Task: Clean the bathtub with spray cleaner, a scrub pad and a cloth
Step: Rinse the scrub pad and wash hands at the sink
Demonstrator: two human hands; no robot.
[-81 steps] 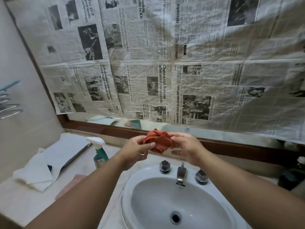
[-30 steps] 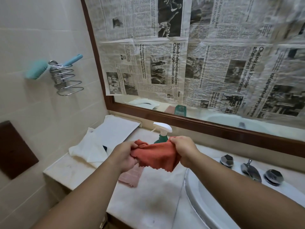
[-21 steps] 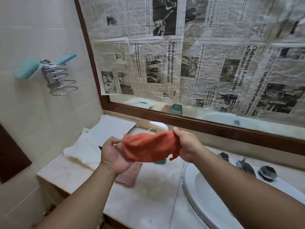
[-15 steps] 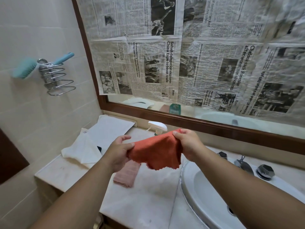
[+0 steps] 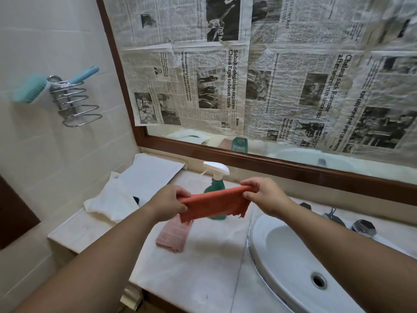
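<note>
Compared with half a second ago, the orange cloth (image 5: 214,203) is no longer hanging as a loose sheet with a ragged lower corner; it is now pulled out into a flatter, tighter band between the two hands, and the hands are a little further apart. A few seconds earlier it was only a bunched lump over the sink (image 5: 300,263), so the person has turned to the left side of the counter (image 5: 209,274) and opened the cloth out. My judgement is that the cloth is being spread or folded to be ready for wiping, and that the work on the bathtub itself is not yet started, because no bathtub is visible here. The left hand (image 5: 168,204) pinches the left end of the cloth between thumb and fingers, and the right hand (image 5: 262,195) pinches the right end in the same way; both grips are narrow and closed on the fabric. The cloth is in the air above the counter, in front of the green spray bottle (image 5: 216,177), which it partly hides, and above a pink folded cloth (image 5: 173,236) that lies on the counter. Its long axis runs from left to right, with the right end a little higher, and the free edge hangs down.
</note>
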